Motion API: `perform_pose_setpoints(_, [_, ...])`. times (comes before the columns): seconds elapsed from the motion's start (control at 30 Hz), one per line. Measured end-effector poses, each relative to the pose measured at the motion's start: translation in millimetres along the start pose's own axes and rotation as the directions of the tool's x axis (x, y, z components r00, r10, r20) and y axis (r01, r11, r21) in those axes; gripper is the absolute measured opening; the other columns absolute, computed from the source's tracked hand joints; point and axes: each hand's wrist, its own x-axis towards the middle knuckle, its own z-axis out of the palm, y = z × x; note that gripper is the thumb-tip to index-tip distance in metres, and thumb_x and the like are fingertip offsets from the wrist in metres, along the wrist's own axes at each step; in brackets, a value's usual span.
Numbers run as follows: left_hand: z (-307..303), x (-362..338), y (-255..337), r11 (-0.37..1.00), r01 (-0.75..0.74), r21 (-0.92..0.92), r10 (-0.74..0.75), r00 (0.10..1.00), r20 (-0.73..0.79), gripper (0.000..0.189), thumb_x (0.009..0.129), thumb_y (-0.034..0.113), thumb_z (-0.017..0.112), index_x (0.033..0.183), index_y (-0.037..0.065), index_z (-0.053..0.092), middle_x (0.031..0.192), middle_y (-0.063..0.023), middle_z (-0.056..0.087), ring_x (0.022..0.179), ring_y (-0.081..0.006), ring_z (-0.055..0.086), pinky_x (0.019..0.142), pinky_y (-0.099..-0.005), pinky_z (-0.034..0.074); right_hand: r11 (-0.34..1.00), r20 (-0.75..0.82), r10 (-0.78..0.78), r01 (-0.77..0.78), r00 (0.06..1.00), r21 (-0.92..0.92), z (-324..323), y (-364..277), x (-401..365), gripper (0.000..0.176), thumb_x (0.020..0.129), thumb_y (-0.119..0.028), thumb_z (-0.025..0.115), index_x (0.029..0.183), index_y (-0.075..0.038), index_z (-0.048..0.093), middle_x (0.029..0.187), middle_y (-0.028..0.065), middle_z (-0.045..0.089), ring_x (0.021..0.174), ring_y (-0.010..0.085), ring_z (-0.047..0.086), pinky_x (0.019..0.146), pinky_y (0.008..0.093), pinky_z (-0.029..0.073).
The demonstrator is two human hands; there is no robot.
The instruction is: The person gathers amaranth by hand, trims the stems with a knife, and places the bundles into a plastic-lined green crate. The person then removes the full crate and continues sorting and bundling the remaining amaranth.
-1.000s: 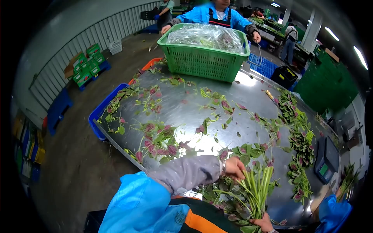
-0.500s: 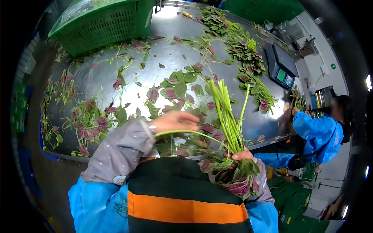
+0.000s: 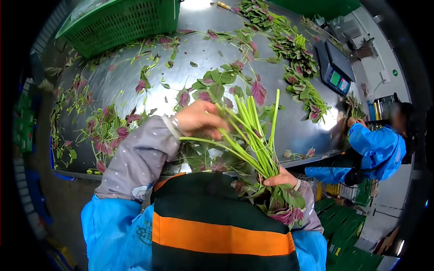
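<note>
A bunch of leafy greens with long green stems (image 3: 258,144) is held upside down, its stem ends up and its green and purple leaves (image 3: 282,203) hanging below. My right hand (image 3: 281,177) is closed around it just above the leaves. My left hand (image 3: 203,119) has its fingers curled around a few stems on the bunch's left side. One stem sticks out leftward beneath that hand. Loose green and purple leaves (image 3: 214,83) lie on the metal table (image 3: 190,74) just beyond my hands.
A green crate (image 3: 122,29) stands at the back left. Bundled greens (image 3: 296,67) line the right side, beside a scale (image 3: 334,67). A knife (image 3: 224,6) lies at the far edge. Leaf scraps (image 3: 106,131) cover the left. At right, a co-worker in blue sleeves (image 3: 377,142) handles greens.
My left hand has moved up and closed on stems at the bunch's left side. Several stems now fan out leftward. The camera view has shifted slightly.
</note>
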Motion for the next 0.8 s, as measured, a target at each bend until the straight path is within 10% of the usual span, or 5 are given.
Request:
perform_pose_setpoints(0.2, [-81, -28, 13, 0.912, -0.098, 0.398, 0.301, 0.819, -0.488, 0.019, 0.074, 0.006, 0.067, 0.09, -0.001, 0.06, 0.083, -0.0102, 0.065, 0.07, -0.0155, 0.064, 0.061, -0.0256, 0.053, 1.0, 0.01, 0.015, -0.015, 1.0, 0.001, 8, -5, 0, 0.071, 0.073, -0.004, 0.063, 0.134, -0.001, 0.028, 0.113, 0.0045, 0.048, 0.101, 0.0126, 0.043, 0.088, 0.0259, 0.034])
perform_pose_setpoints(0.3, [-62, -40, 14, -0.13, 0.285, 0.95, 0.819, 0.571, -0.059, 0.03, 0.062, 0.006, 0.073, 0.09, 0.008, 0.063, 0.104, -0.0131, 0.06, 0.1, -0.0343, 0.054, 0.087, -0.0396, 0.044, 1.0, -0.037, 0.008, -0.008, 0.999, -0.011, 10, -4, 2, 0.07, 0.073, -0.002, 0.063, 0.134, -0.001, 0.028, 0.121, 0.0051, 0.045, 0.109, 0.0135, 0.041, 0.093, 0.0266, 0.031])
perform_pose_setpoints(0.4, [17, -31, 23, 0.21, -0.255, 0.944, 0.842, 0.538, -0.042, 0.026, 0.062, 0.011, 0.075, 0.083, 0.005, 0.061, 0.092, -0.0104, 0.06, 0.09, -0.0283, 0.057, 0.08, -0.0387, 0.043, 1.0, -0.024, 0.002, -0.003, 1.0, -0.024, 12, -7, 5, 0.068, 0.074, -0.002, 0.062, 0.134, -0.001, 0.029, 0.124, 0.0052, 0.044, 0.11, 0.0133, 0.041, 0.094, 0.0271, 0.032])
perform_pose_setpoints(0.57, [70, 9, -14, -0.02, -0.301, 0.953, 0.556, 0.789, 0.261, 0.032, 0.064, 0.037, 0.073, 0.076, 0.008, 0.065, 0.071, -0.0072, 0.062, 0.072, -0.0267, 0.058, 0.068, -0.0384, 0.042, 0.996, 0.058, 0.006, -0.001, 0.998, -0.084, 21, -19, 8, 0.065, 0.075, -0.001, 0.06, 0.133, 0.0, 0.03, 0.125, 0.0079, 0.046, 0.115, 0.0171, 0.043, 0.097, 0.0316, 0.033])
perform_pose_setpoints(0.8, [30, 14, -24, 0.611, -0.27, 0.744, 0.294, 0.95, 0.104, 0.011, 0.071, 0.005, 0.069, 0.082, 0.003, 0.069, 0.075, -0.0082, 0.067, 0.066, -0.0139, 0.063, 0.063, -0.0257, 0.049, 0.968, -0.002, -0.132, 0.129, 0.991, -0.215, -5, 41, 14, 0.037, 0.074, -0.013, 0.064, 0.105, 0.005, 0.053, 0.086, 0.0018, 0.058, 0.079, 0.0063, 0.05, 0.067, 0.0234, 0.04])
